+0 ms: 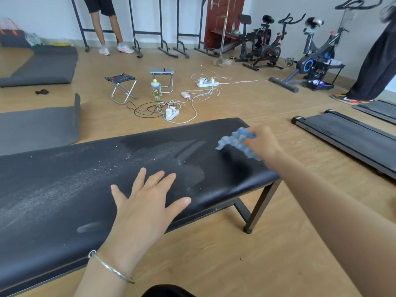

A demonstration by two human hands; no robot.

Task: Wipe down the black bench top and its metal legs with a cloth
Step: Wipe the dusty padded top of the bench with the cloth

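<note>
Gym room, wood floor point(214, 258). Black table point(53, 189), long axis left–right. Right grip point(263, 144) bunched round blue cloth point(235, 140), far right end; dust point(96, 174) leftward. Left grip point(145, 206) spread flat, mid-table.

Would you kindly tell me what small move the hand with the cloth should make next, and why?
Probably sweep the blue cloth leftward along the bench top. The right hand grips it at the right end, where the surface looks dark and clean, while pale dust covers the middle and left. The left hand rests flat on the top.
</note>
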